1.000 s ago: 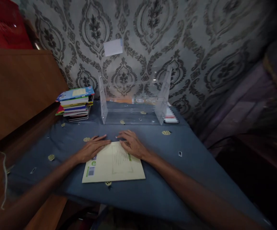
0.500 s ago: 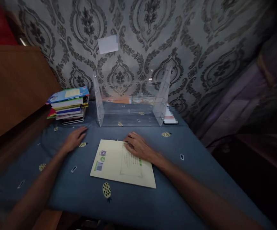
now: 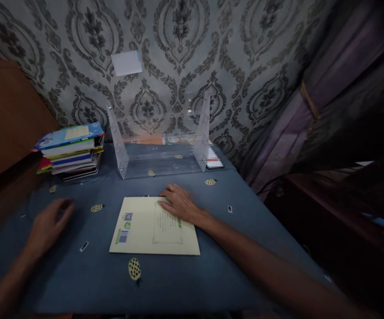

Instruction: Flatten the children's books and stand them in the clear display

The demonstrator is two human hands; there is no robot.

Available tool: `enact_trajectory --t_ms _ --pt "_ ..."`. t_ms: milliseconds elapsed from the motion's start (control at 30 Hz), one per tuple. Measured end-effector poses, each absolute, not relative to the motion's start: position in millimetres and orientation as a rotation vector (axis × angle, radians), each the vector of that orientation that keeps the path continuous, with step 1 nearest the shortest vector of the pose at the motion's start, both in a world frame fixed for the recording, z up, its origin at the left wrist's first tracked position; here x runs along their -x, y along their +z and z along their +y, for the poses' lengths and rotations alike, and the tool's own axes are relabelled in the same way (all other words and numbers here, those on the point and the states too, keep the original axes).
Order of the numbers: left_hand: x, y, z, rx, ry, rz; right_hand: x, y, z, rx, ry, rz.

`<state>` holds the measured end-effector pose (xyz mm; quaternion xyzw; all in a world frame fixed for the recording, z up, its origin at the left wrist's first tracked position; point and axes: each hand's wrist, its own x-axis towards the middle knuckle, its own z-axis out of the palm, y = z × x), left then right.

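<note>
A pale cream book lies flat on the blue tablecloth, a QR code and a barcode at the left of its cover. My right hand rests over its far right part, thumb on the cover and fingers reaching across the far edge, without lifting it. At the left, my left hand is slightly blurred above the cloth; its curved fingers and thumb are apart, holding nothing. Behind the book stands a clear acrylic rack with tilted side panels.
A stack of books with a blue one on top sits at the back left. Beside the rack's right foot lies a partly pixelated white item. The wall is close behind the table; a tied purple curtain hangs at the right.
My left hand has drawn back leftward and nearer to me from its place beyond the book's left side. The view has turned right. The book and my right hand stay nearly in place.
</note>
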<state>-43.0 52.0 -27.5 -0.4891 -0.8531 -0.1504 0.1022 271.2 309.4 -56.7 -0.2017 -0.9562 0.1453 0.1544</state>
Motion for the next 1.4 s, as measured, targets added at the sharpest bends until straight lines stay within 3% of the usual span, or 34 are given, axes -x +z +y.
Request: enact_trajectory --t_ms 133,233,467,1167,1400 --pt "-74 -30 55 2.353 -0.650 -2.353 -270 -52 308 0.605 0.426 -2.767" --pt "-122 -32 59 2.490 -0.537 -2.001 -271 -46 306 0.666 0.421 -2.785" --pt "-96 -39 81 2.245 -0.247 -1.907 -290 -32 297 0.980 0.462 -2.780" --pt "-74 -47 151 1.963 -0.478 -2.366 -318 -41 276 1.091 0.629 -2.664" --pt "-68 -63 172 1.934 -0.596 -2.277 -321 -44 276 1.030 0.646 -2.650"
